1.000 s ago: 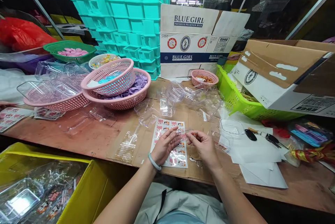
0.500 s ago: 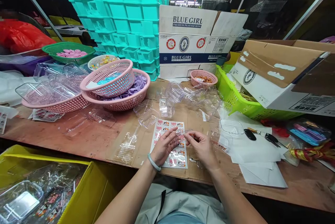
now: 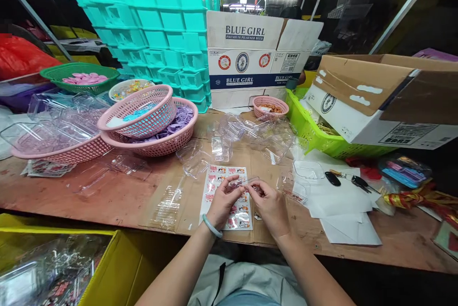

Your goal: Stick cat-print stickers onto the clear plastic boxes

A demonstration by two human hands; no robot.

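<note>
We hold a small clear plastic case (image 3: pixel 246 182) between our two hands, just above the sticker sheet (image 3: pixel 229 196) that lies flat on the tabletop (image 3: pixel 107 191) near its front edge. The case's long axis runs left to right, roughly level, so each hand meets one end of it. Our left hand (image 3: pixel 224 201), the one with the pale bangle (image 3: pixel 212 226) at the wrist, pinches the left end with thumb and fingertips curled in. Our right hand (image 3: pixel 269 205) closes its fingertips on the right end; whether it also grips a sticker there we cannot tell, since the fingers hide that spot.

Neither hand is nearer than the other: the case sits between them, touching both. The sticker sheet lies directly under and slightly left of the case, its long axis running away from us, so it sits mostly beneath our left hand. More clear cases (image 3: pixel 250 132) lie scattered farther back, well apart from both hands.
</note>
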